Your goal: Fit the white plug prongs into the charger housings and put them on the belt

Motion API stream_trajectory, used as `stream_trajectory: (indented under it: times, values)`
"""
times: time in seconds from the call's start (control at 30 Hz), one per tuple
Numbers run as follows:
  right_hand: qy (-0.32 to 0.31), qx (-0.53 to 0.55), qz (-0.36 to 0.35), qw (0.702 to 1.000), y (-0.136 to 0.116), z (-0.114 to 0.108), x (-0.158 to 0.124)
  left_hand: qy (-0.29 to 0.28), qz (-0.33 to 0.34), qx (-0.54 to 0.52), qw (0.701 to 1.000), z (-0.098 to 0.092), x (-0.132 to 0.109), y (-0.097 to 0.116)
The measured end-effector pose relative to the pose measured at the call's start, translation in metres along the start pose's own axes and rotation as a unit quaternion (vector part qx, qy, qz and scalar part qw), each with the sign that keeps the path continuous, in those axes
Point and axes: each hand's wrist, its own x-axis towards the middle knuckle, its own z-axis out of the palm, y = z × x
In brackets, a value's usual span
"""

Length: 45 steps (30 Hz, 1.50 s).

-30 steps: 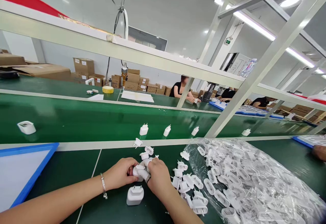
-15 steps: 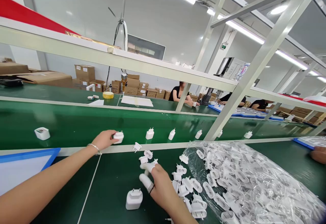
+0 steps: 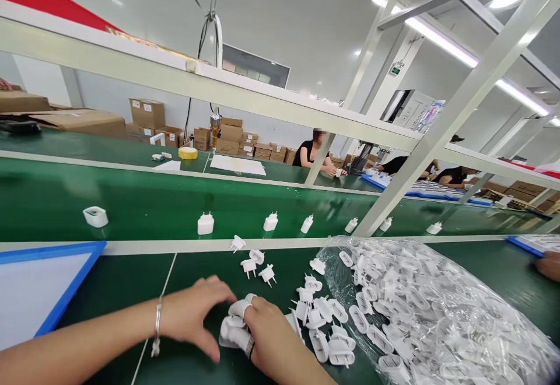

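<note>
- Step, as I read it: both hands are gathered on one white charger at the counter's near edge, about mid-width. It sits flat on the counter.
- Left hand: palm down, fingers spread, thumb out toward the near edge. It covers the charger's left side and isn't closed on anything. There's a bracelet at the wrist.
- Right hand: thumb and forefinger wear white cots and curl onto the charger from the right. Can't tell if it's actually pinched, since the body is mostly hidden.
- The hands are together, nearly touching over the charger.
- Loose plug pieces lie just beyond the hands. More are heaped to the right, against the mouth of a clear bag that fills the counter's right side.
- The belt runs past the far edge and carries a spaced row of chargers, prongs up.
- A blue-framed tray sits at the left edge.
- A co-worker's hand is at the right edge, well apart.
- Judgement on the next move: a lift calls for a firm pinch on the charger's sides first. Fetching a plug piece means one hand lets go and reaches toward the far edge, clear of the bag.
</note>
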Motion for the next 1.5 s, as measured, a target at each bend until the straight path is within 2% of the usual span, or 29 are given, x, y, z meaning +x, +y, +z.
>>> stream_trajectory:
  times: [0.1, 0.2, 0.3, 0.4, 0.43, 0.5, 0.6, 0.67, 0.73, 0.8, 0.9, 1.03, 1.13, 1.23, 1.37, 1.5]
  values:
    - [-0.012, -0.024, -0.009, 1.0, 0.004, 0.014, 0.003, 0.04, -0.068, -0.034, 0.996, 0.036, -0.007, 0.02]
    - [0.019, -0.043, -0.022, 0.999, 0.008, 0.035, 0.0, 0.082, -0.105, -0.055, 0.989, 0.048, -0.009, 0.03]
    - [0.107, -0.043, -0.041, 0.992, 0.011, 0.06, -0.004, 0.092, -0.11, -0.061, 0.988, 0.048, -0.009, 0.033]
    - [0.218, 0.03, -0.007, 0.975, 0.014, 0.073, -0.003, 0.103, -0.11, -0.055, 0.987, 0.048, -0.011, 0.034]
    - [0.236, 0.086, 0.011, 0.968, 0.014, 0.073, -0.001, 0.105, -0.109, -0.052, 0.987, 0.048, -0.012, 0.034]
    - [0.234, 0.243, 0.044, 0.94, 0.014, 0.066, 0.005, 0.097, -0.102, -0.05, 0.989, 0.048, -0.012, 0.033]
    - [0.206, 0.432, 0.069, 0.875, 0.016, 0.049, 0.01, 0.086, -0.093, -0.053, 0.991, 0.045, -0.011, 0.029]
    - [0.233, 0.458, 0.081, 0.854, 0.019, 0.039, 0.01, 0.109, -0.099, -0.058, 0.987, 0.041, -0.008, 0.024]
    - [0.276, 0.436, 0.096, 0.851, 0.023, 0.032, 0.008, 0.143, -0.102, -0.065, 0.982, 0.038, -0.006, 0.019]
    - [0.298, 0.409, 0.105, 0.856, 0.026, 0.029, 0.004, 0.155, -0.088, -0.069, 0.982, 0.037, -0.005, 0.014]
    - [0.295, 0.389, 0.087, 0.869, 0.027, 0.024, 0.002, 0.133, -0.047, -0.061, 0.988, 0.039, -0.003, 0.009]
    - [0.219, 0.339, 0.053, 0.913, 0.025, 0.015, 0.003, 0.127, -0.041, -0.044, 0.99, 0.044, -0.002, 0.005]
    - [0.158, 0.226, 0.05, 0.96, 0.023, 0.009, 0.005, 0.135, -0.076, -0.044, 0.987, 0.046, 0.0, 0.003]
    - [0.11, 0.105, 0.056, 0.987, 0.018, 0.005, 0.009, 0.119, -0.108, -0.04, 0.986, 0.046, 0.002, 0.003]
    - [0.052, -0.008, 0.071, 0.996, 0.01, 0.006, 0.015, 0.112, -0.126, -0.036, 0.985, 0.045, 0.005, 0.004]
    - [0.034, -0.039, 0.06, 0.997, 0.007, 0.002, 0.021, 0.124, -0.107, -0.041, 0.986, 0.047, 0.005, 0.004]
